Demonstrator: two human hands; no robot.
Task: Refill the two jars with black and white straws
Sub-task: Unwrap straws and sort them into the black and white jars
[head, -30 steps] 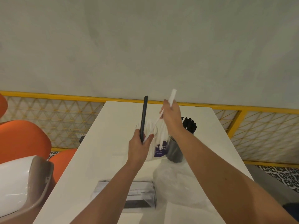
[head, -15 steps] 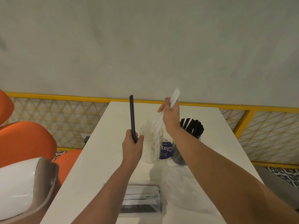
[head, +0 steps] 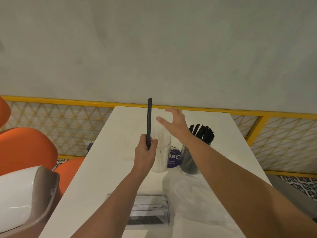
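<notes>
Our left hand is curled tight around the bottom of one black straw, which stands straight up. Our right hand has its fingers spread wide and holds nothing. It is in the air just over the jar of white straws. That jar stands near the middle of the white table, just past our left hand. The jar of black straws stands just beside it on the right, with a purple card between them. A clear plastic bag lies nearer the front edge, and a clear pack lies left of it.
</notes>
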